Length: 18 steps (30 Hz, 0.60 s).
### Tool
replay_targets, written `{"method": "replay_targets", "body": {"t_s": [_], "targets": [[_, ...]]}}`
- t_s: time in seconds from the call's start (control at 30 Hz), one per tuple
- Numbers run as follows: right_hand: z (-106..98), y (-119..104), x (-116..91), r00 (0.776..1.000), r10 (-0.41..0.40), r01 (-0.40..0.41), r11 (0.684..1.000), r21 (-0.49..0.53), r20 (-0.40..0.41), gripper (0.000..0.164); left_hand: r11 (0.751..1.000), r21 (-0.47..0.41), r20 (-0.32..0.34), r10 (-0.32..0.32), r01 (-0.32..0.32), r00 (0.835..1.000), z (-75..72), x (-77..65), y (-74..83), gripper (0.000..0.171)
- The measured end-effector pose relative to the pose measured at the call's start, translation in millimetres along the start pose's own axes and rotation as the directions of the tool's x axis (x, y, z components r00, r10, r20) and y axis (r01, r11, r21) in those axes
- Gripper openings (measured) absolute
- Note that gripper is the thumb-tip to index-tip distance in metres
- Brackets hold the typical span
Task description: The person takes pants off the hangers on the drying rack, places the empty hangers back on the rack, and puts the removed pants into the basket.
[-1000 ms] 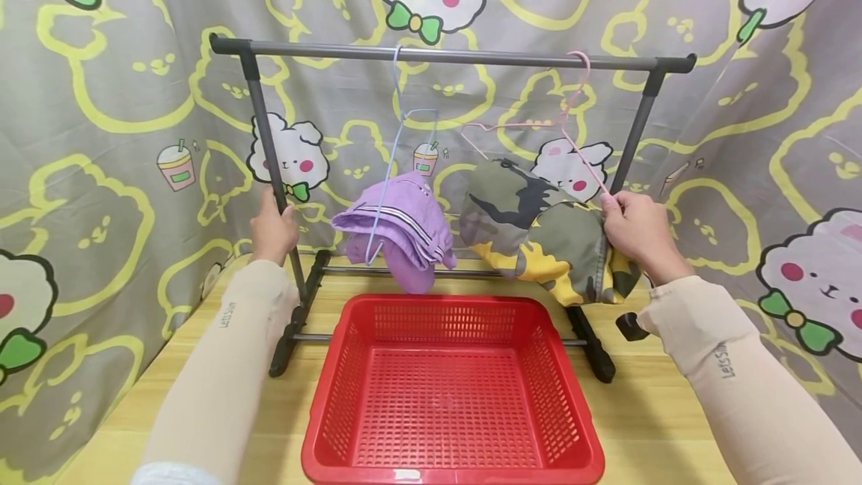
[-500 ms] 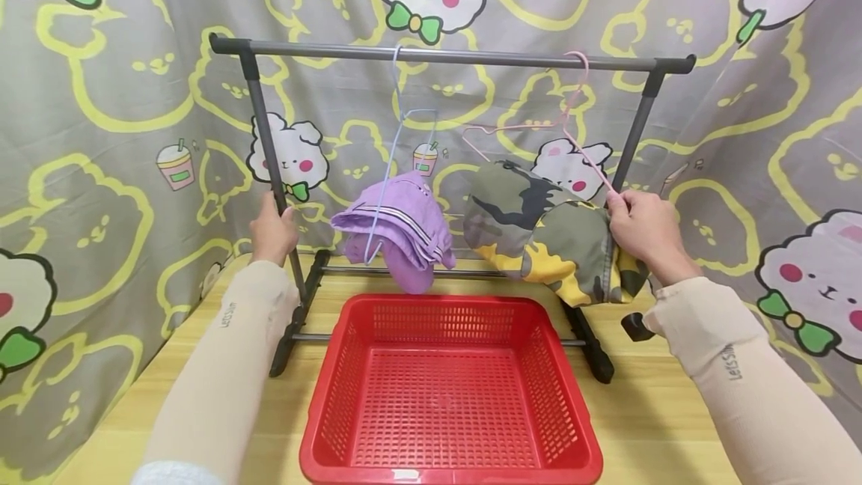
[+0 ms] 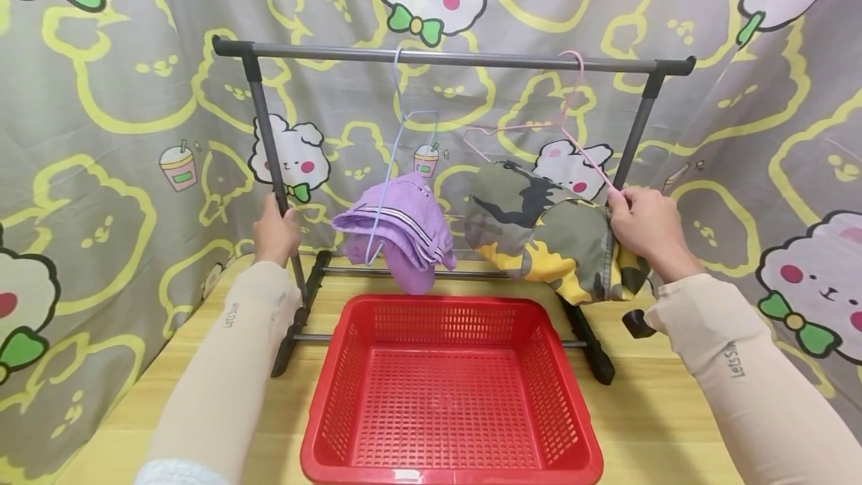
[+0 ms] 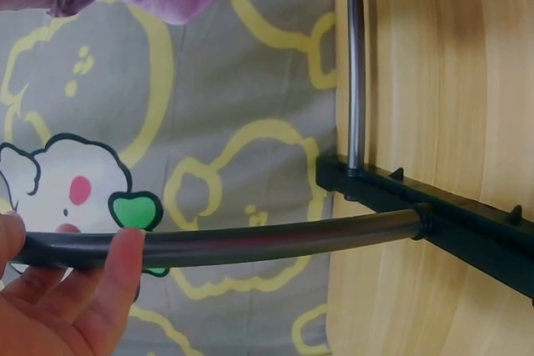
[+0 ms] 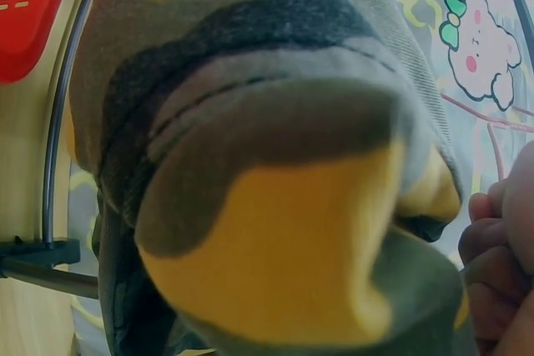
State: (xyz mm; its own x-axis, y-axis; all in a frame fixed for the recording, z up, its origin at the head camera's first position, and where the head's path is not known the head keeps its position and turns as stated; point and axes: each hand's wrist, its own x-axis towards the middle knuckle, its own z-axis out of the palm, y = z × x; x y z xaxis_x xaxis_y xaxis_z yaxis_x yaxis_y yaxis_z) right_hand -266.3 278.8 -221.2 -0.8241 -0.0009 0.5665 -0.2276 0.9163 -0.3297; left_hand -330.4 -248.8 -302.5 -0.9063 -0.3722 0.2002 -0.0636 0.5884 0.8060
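Note:
A grey clothes rack (image 3: 444, 57) stands on the table. My left hand (image 3: 276, 230) grips its left upright post, the thumb and fingers round the pole (image 4: 209, 248) in the left wrist view. At right, my right hand (image 3: 648, 227) pinches the lower corner of a pink hanger (image 3: 584, 152) hooked over the top bar. From this hanger hangs a camouflage cloth piece (image 3: 572, 245), which looks like a cap. It fills much of the right wrist view beside my curled fingers (image 5: 492, 239). Farther left, a blue hanger (image 3: 392, 159) carries a purple cap-like cloth piece (image 3: 411, 223) with striped edging.
A red perforated basket (image 3: 444, 474) sits on the wooden table (image 3: 646, 440), in front of the rack and between its feet. A black knob-like part (image 3: 637, 324) is by the right foot. Patterned grey curtain (image 3: 108, 193) surrounds the back and sides.
My right hand has shifted slightly right, with the pink hanger's corner and the camouflage piece. The hanger's hook sits a little farther left on the bar. My left hand keeps its grip.

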Motion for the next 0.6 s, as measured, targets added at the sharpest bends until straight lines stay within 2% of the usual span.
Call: {"method": "replay_targets", "body": {"t_s": [0.6], "targets": [[-2.1, -1.5, 2.2, 1.0, 0.018, -0.018, 1.0, 0.021, 0.001, 0.047, 1.0, -0.007, -0.004, 0.001, -0.001, 1.0, 2.4, 0.0, -1.5, 0.049]]}}
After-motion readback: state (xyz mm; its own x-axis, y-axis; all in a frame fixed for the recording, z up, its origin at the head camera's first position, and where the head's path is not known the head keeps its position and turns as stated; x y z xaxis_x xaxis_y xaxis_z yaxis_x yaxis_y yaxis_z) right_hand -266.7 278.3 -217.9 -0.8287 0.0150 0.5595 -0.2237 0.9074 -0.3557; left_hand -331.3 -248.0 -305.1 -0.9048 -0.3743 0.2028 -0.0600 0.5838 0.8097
